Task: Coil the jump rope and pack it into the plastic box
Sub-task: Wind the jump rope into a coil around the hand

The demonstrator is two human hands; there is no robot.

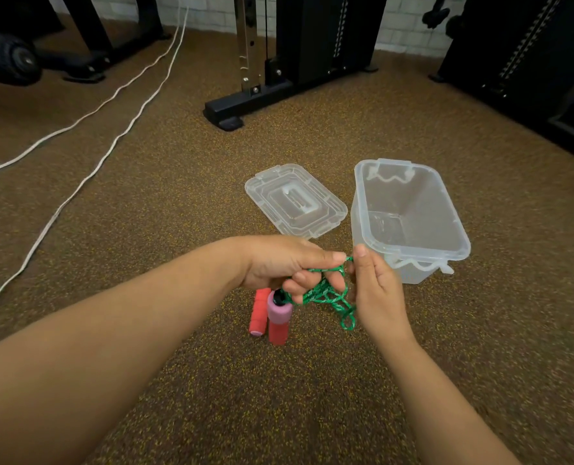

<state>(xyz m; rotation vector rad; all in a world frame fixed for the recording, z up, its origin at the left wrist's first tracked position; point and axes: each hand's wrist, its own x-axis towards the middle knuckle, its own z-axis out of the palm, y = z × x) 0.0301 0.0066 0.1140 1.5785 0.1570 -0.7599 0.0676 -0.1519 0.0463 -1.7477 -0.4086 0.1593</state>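
The green jump rope (329, 295) is bunched in loops between my two hands, above the speckled floor. My left hand (289, 263) grips the bundle from above, fingers curled through the loops. My right hand (374, 293) pinches the rope at the thumb tip and cups the loops from the right. Two red and pink foam handles (277, 322) hang below my left hand, close side by side. The clear plastic box (409, 213) stands open on the floor just beyond my right hand, with nothing inside.
The box's clear lid (295, 201) lies flat on the floor left of the box. A black gym machine base (242, 105) stands behind, more black equipment at the far right. Two white cables (87, 162) run across the floor on the left.
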